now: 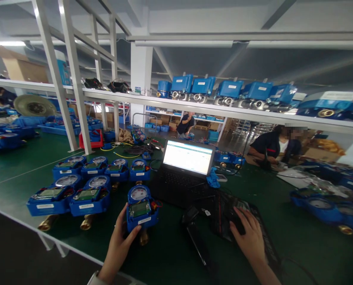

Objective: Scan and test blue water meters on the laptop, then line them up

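Note:
My left hand grips the left side and front edge of a blue water meter, thumb in front. This meter rests on the green bench top with its round dial, circuit board and display uncovered, and a brass pipe end sticks out toward me. On the dark mouse pad, my right hand lies over a black computer mouse, mostly covered by the fingers. Between my hands a black handheld scanner lies on the bench. Behind it stands an open laptop with a lit screen.
Several similar blue meters stand in rows at the left, and more sit at the right. A raised shelf carries blue-boxed valves, held by metal posts. A co-worker sits across at the right; another person is farther back.

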Demonstrator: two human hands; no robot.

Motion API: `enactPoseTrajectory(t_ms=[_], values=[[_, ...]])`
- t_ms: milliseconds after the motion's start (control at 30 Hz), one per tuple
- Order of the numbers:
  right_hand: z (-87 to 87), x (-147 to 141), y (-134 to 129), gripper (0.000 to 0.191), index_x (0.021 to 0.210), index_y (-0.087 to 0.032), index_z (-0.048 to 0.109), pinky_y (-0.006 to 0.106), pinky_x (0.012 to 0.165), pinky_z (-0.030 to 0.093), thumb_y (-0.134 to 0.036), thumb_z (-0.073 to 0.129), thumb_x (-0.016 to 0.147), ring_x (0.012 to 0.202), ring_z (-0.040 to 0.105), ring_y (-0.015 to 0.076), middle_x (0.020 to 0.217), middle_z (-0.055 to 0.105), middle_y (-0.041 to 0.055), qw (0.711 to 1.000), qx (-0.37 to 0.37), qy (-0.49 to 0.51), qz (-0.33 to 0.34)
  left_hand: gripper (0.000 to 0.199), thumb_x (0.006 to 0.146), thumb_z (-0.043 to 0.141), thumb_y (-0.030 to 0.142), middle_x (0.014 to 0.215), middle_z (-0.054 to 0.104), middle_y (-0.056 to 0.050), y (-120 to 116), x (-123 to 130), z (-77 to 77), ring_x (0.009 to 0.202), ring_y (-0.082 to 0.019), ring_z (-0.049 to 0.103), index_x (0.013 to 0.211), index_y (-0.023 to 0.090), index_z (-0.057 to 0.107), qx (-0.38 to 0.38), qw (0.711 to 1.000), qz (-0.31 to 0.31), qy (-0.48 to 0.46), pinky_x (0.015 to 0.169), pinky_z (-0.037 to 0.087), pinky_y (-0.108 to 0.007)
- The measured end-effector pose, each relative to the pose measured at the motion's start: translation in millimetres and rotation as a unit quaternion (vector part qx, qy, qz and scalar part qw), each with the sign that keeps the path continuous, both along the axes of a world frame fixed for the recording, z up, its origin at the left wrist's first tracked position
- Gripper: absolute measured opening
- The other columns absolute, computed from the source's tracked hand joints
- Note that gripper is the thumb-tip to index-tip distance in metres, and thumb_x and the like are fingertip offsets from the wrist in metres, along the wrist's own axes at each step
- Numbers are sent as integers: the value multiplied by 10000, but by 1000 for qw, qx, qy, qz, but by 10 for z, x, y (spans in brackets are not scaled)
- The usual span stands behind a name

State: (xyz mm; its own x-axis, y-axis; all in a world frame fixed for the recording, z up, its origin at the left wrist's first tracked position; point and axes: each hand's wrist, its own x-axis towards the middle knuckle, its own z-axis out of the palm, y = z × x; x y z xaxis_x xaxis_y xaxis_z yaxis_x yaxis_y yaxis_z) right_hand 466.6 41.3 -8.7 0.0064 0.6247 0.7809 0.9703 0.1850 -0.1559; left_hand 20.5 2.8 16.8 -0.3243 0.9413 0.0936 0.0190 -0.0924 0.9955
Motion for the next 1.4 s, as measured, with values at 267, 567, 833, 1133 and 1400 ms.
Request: enactPoseTrajectory(t_ms=[267, 567, 833, 1133, 1400], values=[[-91, -33, -138, 457, 1185, -204, 661, 448, 847, 556, -506, 467, 903, 1061, 638, 301, 1154, 682, 120, 995, -20, 94, -33, 940, 718, 732, 622, 1560, 412, -124, 73, -100, -111, 1379, -371, 465, 1496, 286, 325, -15, 999, -37, 14, 1128, 431, -519], [-40, 32, -158, 400, 898, -180, 719, 455, 824, 522, -335, 351, 879, 947, 667, 298, 1009, 730, 120, 991, -57, 121, -22, 920, 735, 718, 609, 1559, 399, -140, -4, -64, -84, 1399, -407, 423, 1501, 279, 330, -6, 997, -10, 78, 1128, 395, -611], [20, 13, -207, 317, 603, -221, 555, 439, 780, 469, -297, 371, 850, 845, 655, 296, 906, 722, 119, 992, -45, 115, -3, 891, 753, 713, 585, 1523, 423, -146, 13, -48, -107, 1329, -375, 508, 1491, 269, 327, 1, 997, -9, 72, 1118, 418, -580], [64, 0, -223, 274, 645, -219, 558, 403, 695, 443, -280, 384, 848, 703, 592, 260, 778, 679, 113, 998, -22, 65, 1, 879, 743, 701, 556, 1498, 413, -177, -15, -7, 18, 1350, -366, 470, 1457, 196, 337, 20, 996, -20, 80, 1120, 412, -555], [295, -315, -295, 355, 873, -195, 634, 442, 738, 485, -459, 397, 865, 826, 626, 300, 892, 684, 136, 991, -74, 107, -19, 888, 725, 725, 539, 1455, 431, -158, -3, 20, 34, 1282, -348, 529, 1453, 215, 333, 12, 998, -40, 47, 1094, 435, -526]])
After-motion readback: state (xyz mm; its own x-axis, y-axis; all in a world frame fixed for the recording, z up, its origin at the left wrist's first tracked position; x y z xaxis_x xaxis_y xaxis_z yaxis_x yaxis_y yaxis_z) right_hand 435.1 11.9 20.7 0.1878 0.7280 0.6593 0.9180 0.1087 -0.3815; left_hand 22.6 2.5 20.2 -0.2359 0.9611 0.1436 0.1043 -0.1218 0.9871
